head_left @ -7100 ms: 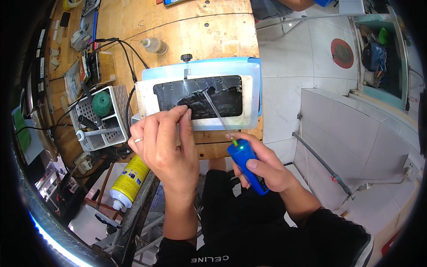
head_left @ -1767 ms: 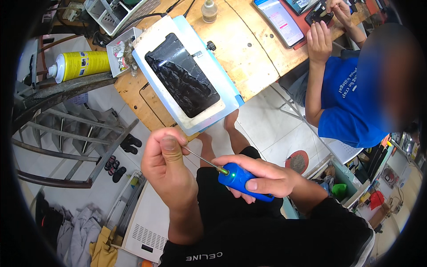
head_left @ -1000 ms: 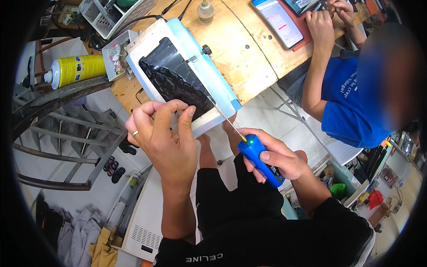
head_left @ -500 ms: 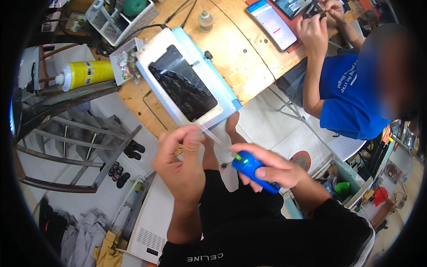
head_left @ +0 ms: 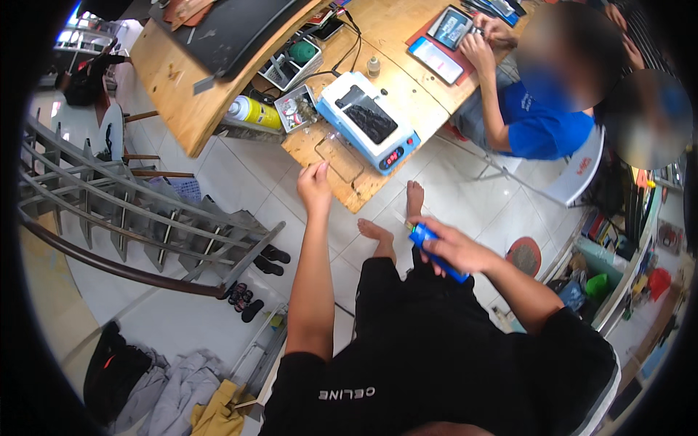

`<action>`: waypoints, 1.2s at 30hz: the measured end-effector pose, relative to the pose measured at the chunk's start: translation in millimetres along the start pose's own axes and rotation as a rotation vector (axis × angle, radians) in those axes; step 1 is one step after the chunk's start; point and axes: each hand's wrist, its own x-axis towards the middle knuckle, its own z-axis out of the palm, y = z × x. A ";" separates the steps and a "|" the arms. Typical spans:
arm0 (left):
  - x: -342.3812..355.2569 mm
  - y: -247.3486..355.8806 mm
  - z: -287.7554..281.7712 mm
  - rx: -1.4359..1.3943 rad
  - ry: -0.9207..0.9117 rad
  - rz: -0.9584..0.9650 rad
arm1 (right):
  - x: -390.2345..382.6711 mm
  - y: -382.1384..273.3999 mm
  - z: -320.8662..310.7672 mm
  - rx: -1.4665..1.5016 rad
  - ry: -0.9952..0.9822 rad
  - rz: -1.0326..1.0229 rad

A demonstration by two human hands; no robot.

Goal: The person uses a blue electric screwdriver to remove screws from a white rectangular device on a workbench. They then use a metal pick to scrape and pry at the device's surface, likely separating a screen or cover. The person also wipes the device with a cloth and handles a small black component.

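Observation:
My right hand (head_left: 454,247) is wrapped round a blue handheld tool (head_left: 422,234), whose thin shaft points up and left, over the floor between my hand and the table. My left hand (head_left: 315,185) is raised just off the table's front corner, fingers curled and pinched; whatever they hold, if anything, is too small to make out. Beyond it, a white and light-blue machine (head_left: 387,150) with a small red display sits on the wooden table (head_left: 342,190). A cracked black phone screen (head_left: 363,116) lies on its top, out of contact with both hands.
A co-worker (head_left: 542,134) in blue works at phones (head_left: 432,59) at the right; another person (head_left: 640,123) is behind. A yellow spray can (head_left: 254,111), small trays (head_left: 292,109) and cables crowd the left. Metal stairs (head_left: 145,232), sandals (head_left: 243,298) and clothes (head_left: 182,385) are lower left.
Both hands have drawn away from the screen, my left hand off the tool's shaft. The view has widened, with the machine appearing farther away and more of the room showing.

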 end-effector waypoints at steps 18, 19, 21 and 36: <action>56.1 -25.2 25.7 -0.033 -0.403 -0.111 | 13.2 41.3 28.9 0.278 0.594 -0.316; 57.0 -16.5 18.3 0.063 -0.425 -0.145 | 27.2 37.6 19.7 0.279 0.636 -0.350; 56.4 3.2 0.7 0.150 -0.439 -0.034 | 55.7 29.2 3.7 0.333 0.690 -0.375; 105.7 59.5 -40.5 0.511 -0.631 0.316 | 132.1 72.2 -2.9 0.117 1.253 -0.283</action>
